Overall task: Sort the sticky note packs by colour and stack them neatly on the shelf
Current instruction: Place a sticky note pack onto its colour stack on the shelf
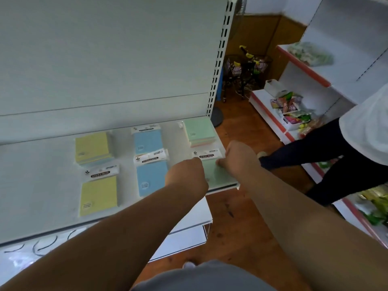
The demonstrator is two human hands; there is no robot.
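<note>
On the white shelf (pixel 42 185) lie sticky note packs in three columns. Yellow packs are at the left, one at the back (pixel 92 147) and one at the front (pixel 98 194). Blue packs fill the middle, back (pixel 147 141) and front (pixel 150 177). A green stack (pixel 199 130) sits at the back right. In front of it lies a green pack (pixel 212 171) at the shelf's right front corner. My left hand (pixel 186 175) and my right hand (pixel 239 156) both rest on this pack, fingers curled on its two sides; most of it is hidden beneath them.
The slotted shelf upright (pixel 220 59) stands just right of the packs. Another person (pixel 336 148) stands close on the right, on the wooden floor. Behind them is a second shelving unit (pixel 304 70) with goods. A lower shelf (pixel 189 223) juts out beneath.
</note>
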